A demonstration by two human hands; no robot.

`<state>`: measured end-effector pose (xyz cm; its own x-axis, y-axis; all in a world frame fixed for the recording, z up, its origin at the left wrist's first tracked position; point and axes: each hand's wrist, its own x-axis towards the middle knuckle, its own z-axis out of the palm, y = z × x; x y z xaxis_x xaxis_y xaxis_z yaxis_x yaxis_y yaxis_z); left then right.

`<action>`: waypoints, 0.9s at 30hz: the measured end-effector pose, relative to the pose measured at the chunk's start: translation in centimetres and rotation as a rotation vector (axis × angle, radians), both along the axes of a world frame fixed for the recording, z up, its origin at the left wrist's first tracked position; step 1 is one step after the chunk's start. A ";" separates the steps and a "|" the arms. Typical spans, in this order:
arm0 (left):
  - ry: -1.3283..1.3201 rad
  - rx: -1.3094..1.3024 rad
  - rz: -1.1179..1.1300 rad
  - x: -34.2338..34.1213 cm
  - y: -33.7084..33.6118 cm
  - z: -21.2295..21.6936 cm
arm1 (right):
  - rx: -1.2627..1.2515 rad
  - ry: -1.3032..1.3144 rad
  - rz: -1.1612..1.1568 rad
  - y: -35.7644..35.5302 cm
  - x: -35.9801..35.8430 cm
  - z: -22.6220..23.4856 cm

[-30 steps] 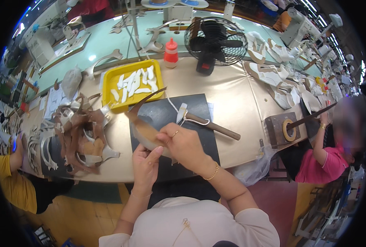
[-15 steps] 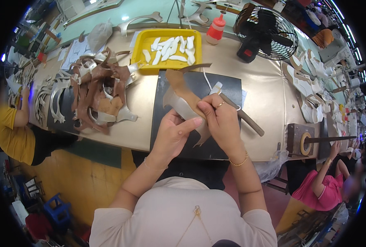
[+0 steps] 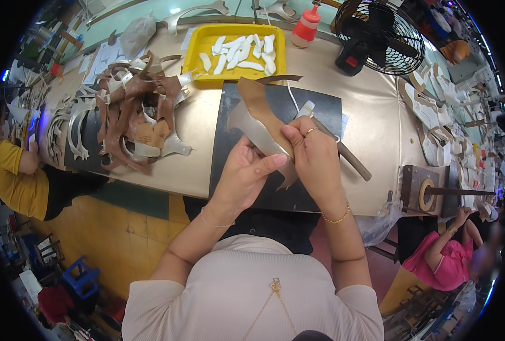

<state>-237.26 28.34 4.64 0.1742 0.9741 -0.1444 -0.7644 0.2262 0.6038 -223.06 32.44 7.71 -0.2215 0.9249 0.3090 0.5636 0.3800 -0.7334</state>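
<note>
Over the black work mat (image 3: pixel 221 165) I hold a shoe-upper piece (image 3: pixel 258 105), tan on one side and silvery cream on the other, with a narrow strip at its top. My left hand (image 3: pixel 247 176) is closed on its lower left edge, thumb lying on the pale face. My right hand (image 3: pixel 315 156) pinches the tan edge between thumb and curled fingers. Just behind the right hand, a hammer (image 3: pixel 355 162) with a wooden handle rests across the mat's right edge, its head partly hidden by my fingers.
A yellow tray (image 3: pixel 210 77) of white pads stands beyond the mat, beside a red bottle (image 3: pixel 305 28) and a black fan (image 3: pixel 372 42). Brown and silver upper pieces (image 3: pixel 141 113) are heaped on the left. Co-workers sit at both sides.
The table and its things sit slightly higher in the view. Both hands keep their grip on the upper piece, with only slight finger movement.
</note>
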 end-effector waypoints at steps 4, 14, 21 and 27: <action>-0.052 -0.108 -0.036 0.0 -0.2 -0.8 | -0.084 -0.081 0.026 0.1 -0.1 -0.9; 0.119 -0.185 -0.108 -2.0 0.1 0.3 | -0.149 -0.023 0.119 0.1 0.9 0.1; 0.220 -0.114 -0.044 -2.0 -0.4 1.0 | -0.648 0.291 0.082 0.1 1.1 0.8; 0.052 -0.052 0.011 -1.7 -0.5 0.1 | -0.179 0.110 0.088 -0.1 0.3 0.6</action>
<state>-238.91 27.88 4.73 0.1541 0.9668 -0.2039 -0.7350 0.2500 0.6302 -222.76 32.34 8.29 -0.2778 0.9458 0.1681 0.4474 0.2823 -0.8486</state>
